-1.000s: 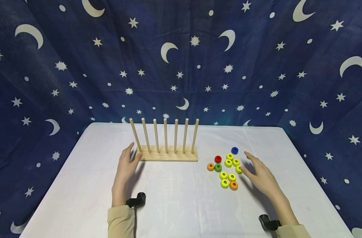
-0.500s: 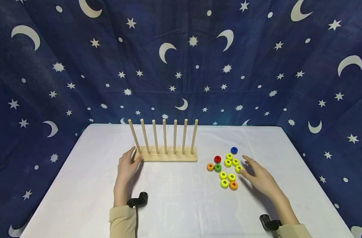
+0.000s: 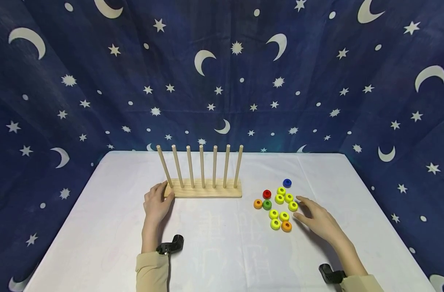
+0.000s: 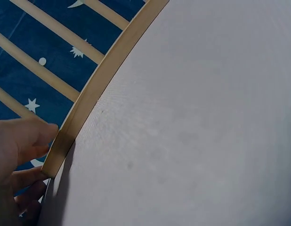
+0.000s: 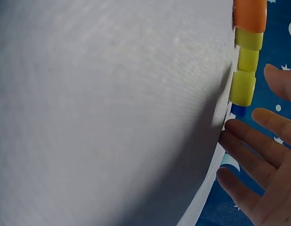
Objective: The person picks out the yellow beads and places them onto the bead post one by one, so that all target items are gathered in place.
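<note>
A wooden peg rack (image 3: 203,192), a flat base with several upright dowels, stands left of centre on the table. My left hand (image 3: 158,204) holds the base's left end, thumb at the front edge and fingers round the end. The left wrist view shows that hand (image 4: 23,153) at the corner of the base (image 4: 89,94). Right of the rack lie small rings: several yellow rings (image 3: 279,199), two orange rings (image 3: 286,226), a red ring (image 3: 267,194), a green ring (image 3: 267,205) and a blue ring (image 3: 287,183). My right hand (image 3: 321,219), fingers spread and holding nothing, hovers just right of them.
A white cloth (image 3: 214,251) covers the table. Behind it and along both sides hangs a dark blue curtain (image 3: 222,73) with moons and stars. Each wrist wears a black camera mount, one on the left (image 3: 170,244) and one on the right (image 3: 331,274).
My left hand has closed in on the rack's left end and now grips it. The right hand has lowered slightly beside the rings, which lie where they were.
</note>
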{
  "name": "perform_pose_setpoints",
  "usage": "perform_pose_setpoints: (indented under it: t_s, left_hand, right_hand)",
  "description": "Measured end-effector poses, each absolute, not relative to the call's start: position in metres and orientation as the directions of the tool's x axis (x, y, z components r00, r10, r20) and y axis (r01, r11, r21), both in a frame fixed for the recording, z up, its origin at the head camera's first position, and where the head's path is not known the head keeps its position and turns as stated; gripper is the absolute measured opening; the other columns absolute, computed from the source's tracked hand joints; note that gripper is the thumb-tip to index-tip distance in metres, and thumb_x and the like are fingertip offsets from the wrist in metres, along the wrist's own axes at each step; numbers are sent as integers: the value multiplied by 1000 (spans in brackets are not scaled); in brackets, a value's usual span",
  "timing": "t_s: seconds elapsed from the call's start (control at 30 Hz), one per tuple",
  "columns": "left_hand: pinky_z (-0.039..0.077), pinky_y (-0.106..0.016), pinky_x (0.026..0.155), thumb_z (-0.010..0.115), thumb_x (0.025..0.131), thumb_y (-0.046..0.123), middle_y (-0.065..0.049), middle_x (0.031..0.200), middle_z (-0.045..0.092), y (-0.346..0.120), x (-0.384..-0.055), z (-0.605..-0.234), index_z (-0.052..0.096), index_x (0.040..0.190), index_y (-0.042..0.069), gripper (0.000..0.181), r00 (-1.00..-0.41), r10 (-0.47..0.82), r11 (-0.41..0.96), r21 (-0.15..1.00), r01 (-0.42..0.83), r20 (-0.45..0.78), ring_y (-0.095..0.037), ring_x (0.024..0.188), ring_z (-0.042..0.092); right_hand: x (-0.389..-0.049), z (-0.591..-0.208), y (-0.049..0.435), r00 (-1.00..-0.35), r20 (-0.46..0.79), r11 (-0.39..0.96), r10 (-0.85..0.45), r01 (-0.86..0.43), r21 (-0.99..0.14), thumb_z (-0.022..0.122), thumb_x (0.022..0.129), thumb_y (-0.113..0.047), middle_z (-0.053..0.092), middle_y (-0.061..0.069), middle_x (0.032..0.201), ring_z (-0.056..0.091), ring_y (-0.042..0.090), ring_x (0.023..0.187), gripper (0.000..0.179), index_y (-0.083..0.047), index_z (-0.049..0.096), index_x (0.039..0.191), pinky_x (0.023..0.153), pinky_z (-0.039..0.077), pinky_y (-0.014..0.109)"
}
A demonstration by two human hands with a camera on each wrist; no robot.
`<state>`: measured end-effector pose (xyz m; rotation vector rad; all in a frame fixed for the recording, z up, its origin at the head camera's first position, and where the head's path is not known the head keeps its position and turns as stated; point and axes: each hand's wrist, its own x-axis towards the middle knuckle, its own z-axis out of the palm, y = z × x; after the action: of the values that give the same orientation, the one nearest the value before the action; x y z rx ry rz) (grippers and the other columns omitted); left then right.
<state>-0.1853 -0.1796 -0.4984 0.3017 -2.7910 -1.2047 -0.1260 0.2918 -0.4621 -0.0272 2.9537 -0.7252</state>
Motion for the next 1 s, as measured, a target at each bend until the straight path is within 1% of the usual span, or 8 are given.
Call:
perform_pose_setpoints:
  t_s: [0.17,0.33,0.43,0.57,0.67,0.87,1.0]
  left_hand:
    - [18,-62,107,54,94,26,-23,148,33,-181,-186,-500,40,144,6,56,-975,-223,681,716,-158,-3,-44,136,23]
    - [18,-62,108,55,94,26,-23,149,33,-179,-186,-499,40,144,5,56,-972,-235,680,712,-175,-14,-44,137,23]
    - [18,-63,108,54,94,25,-23,150,33,-178,-186,-496,40,145,5,57,-973,-231,683,708,-178,-22,-44,138,22]
    - [18,-63,108,53,94,25,-23,150,31,-175,-186,-493,38,146,5,57,-974,-225,683,706,-186,-38,-45,139,21]
    - [17,-63,108,53,94,25,-23,151,30,-173,-186,-491,37,146,6,58,-972,-229,682,703,-200,-54,-44,139,20]
    - [19,-64,108,52,94,25,-23,151,30,-173,-186,-488,37,146,6,57,-973,-221,688,696,-208,-72,-45,138,20]
    - [20,-64,107,53,94,25,-22,150,32,-174,-187,-486,37,146,7,57,-973,-217,689,694,-208,-76,-45,138,21]
  right_hand:
    - [-128,-462,288,-995,-90,892,-37,8,-451,66,89,-35,51,25,138,43,46,130,61,-2,49,137,104,34,64]
    - [-133,-463,285,-997,-81,902,-17,20,-431,67,88,-32,55,25,132,48,45,124,55,-1,54,132,100,38,62]
    - [-135,-463,285,-998,-63,910,-14,14,-415,68,87,-30,59,24,126,53,43,117,53,-1,56,129,95,42,61]
    - [-138,-462,285,-999,-42,918,-26,-8,-397,69,85,-29,64,19,113,59,34,102,49,-1,59,124,85,47,54]
    - [-139,-460,285,-998,-39,919,-39,-20,-394,70,85,-29,65,15,107,59,30,96,48,-1,61,122,80,48,50]
    - [-141,-457,284,-998,-43,921,-42,-22,-388,71,84,-28,64,12,101,58,29,94,42,-1,64,116,77,48,48]
    - [-143,-457,284,-998,-32,924,-46,-31,-380,71,83,-27,63,9,95,56,25,88,39,-2,66,112,72,46,43]
